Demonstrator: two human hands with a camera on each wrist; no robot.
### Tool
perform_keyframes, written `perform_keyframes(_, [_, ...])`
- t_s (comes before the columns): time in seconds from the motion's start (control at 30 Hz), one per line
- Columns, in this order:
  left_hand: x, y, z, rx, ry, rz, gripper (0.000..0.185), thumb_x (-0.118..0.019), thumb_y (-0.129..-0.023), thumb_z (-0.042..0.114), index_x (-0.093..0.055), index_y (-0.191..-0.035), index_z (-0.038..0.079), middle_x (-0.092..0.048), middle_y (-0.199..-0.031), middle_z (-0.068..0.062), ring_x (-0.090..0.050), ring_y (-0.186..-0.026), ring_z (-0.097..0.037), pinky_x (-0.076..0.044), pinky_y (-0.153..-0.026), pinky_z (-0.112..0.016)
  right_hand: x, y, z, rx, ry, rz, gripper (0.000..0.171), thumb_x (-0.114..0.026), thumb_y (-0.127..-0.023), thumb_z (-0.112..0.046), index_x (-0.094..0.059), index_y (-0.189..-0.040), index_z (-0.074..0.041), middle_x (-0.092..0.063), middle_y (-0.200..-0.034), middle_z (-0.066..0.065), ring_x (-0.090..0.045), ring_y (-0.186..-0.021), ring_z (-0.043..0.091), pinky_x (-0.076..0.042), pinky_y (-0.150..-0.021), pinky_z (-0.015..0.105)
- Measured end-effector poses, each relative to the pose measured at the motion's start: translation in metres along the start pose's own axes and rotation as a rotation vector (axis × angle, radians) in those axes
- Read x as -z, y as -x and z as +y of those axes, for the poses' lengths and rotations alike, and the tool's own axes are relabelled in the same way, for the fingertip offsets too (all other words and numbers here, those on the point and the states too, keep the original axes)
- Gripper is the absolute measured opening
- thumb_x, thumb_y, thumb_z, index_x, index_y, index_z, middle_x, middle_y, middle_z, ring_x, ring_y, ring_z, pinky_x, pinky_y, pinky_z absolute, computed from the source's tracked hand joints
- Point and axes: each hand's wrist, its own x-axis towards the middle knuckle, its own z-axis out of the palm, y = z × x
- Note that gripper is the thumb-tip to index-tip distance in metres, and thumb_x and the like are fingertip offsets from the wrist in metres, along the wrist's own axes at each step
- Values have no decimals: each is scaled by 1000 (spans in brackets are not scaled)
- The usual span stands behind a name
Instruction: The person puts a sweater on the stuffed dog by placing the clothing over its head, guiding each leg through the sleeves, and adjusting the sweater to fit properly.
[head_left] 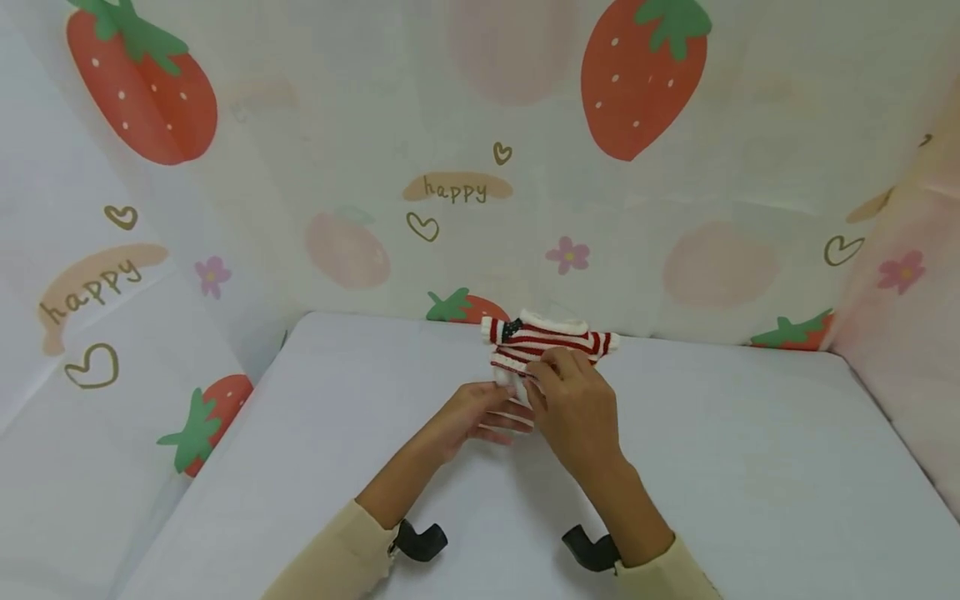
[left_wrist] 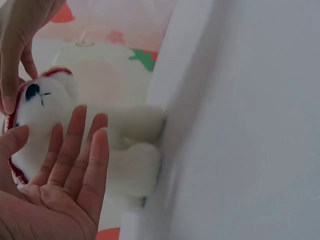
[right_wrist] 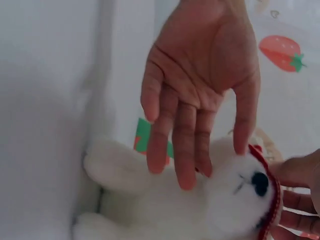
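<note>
- Two hands meet at frame centre on a white plush toy [head_left: 517, 387] lying on the table [head_left: 750, 467], just below a striped sweater [head_left: 547, 340].
- Left hand [head_left: 480, 415]: fingers straight, cradling the toy.
- Right hand [head_left: 573, 400]: fingers extended, touching its head.

Both forearms wear long sleeves of pale cream-beige fabric, plain, no print visible. Left sleeve [head_left: 330, 558] ends in a cuff just short of the wrist; right sleeve [head_left: 663, 571] likewise. Beside each cuff, a black curved mount: left mount [head_left: 420, 540], right mount [head_left: 592, 548], both rounded, matte, hook-shaped. Left hand [head_left: 480, 412] and right hand [head_left: 573, 404] bare; no rings or watch seen.
</note>
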Motion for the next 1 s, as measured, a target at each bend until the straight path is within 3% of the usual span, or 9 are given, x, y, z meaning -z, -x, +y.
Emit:
perform_keyframes(0.17, [-4,-1,-3,-23,-20,11,43,-63,-100,41,-67,-122,3,-75,-114,-13,-73,-103,-28,-60,-79,-35,-4,1,-5,-51,32,32,12,-83,-82,-4,-77,-92,-2,-66,-91,10,-64,-88,28,-59,-73,40])
perform_keyframes(0.27, [-6,-1,-5,-44,-16,31,42,-65,-100,37,-68,-121,1,-75,-113,-14,-73,-102,-28,-60,-78,-35,-3,2,-6,-48,28,-1,12,-84,-80,-3,-76,-89,-2,-66,-88,9,-63,-86,27,-58,-73,40])
perform_keyframes(0.37, [-9,-2,-6,-64,-15,73,41,-65,-101,33,-69,-120,-2,-75,-111,-16,-74,-100,-29,-60,-78,-35,-1,2,-9,-2,31,-92,13,-86,-78,-3,-74,-85,-3,-68,-85,7,-62,-85,25,-59,-73,38])
perform_keyframes(0.53, [-12,-3,-8,-88,2,132,37,-61,-103,25,-68,-120,-7,-76,-102,-16,-75,-92,-25,-60,-77,-36,7,3,-16,40,69,-314,16,-89,-73,-4,-75,-79,-9,-69,-84,2,-61,-84,21,-58,-69,34])
perform_keyframes(0.73, [-14,-5,-12,-96,31,130,32,-60,-102,17,-68,-116,-11,-76,-92,-11,-74,-82,-17,-61,-74,-36,17,2,-20,44,85,-497,16,-88,-75,-5,-73,-75,-10,-68,-79,0,-64,-80,19,-55,-62,32])
perform_keyframes(0.83, [-11,-5,-13,-95,6,80,32,-61,-102,19,-68,-118,-8,-76,-99,-13,-75,-89,-21,-61,-77,-37,25,-1,-12,-3,-29,-537,11,-86,-81,-12,-75,-80,-11,-68,-79,-3,-63,-78,15,-53,-63,32])
perform_keyframes(0.93, [-5,-3,-13,-79,-28,36,33,-59,-103,22,-67,-124,-3,-75,-109,-16,-74,-97,-26,-60,-79,-38,34,-5,7,-123,-281,-566,7,-78,-90,-19,-77,-88,-13,-68,-79,-7,-61,-75,11,-53,-64,31])
perform_keyframes(1.0, [0,-2,-12,-69,-23,31,36,-55,-106,25,-65,-128,-1,-73,-115,-20,-73,-101,-29,-60,-81,-39,42,-7,25,-233,-423,-560,13,-72,-96,-22,-76,-87,-14,-68,-76,-6,-61,-72,11,-52,-64,31])
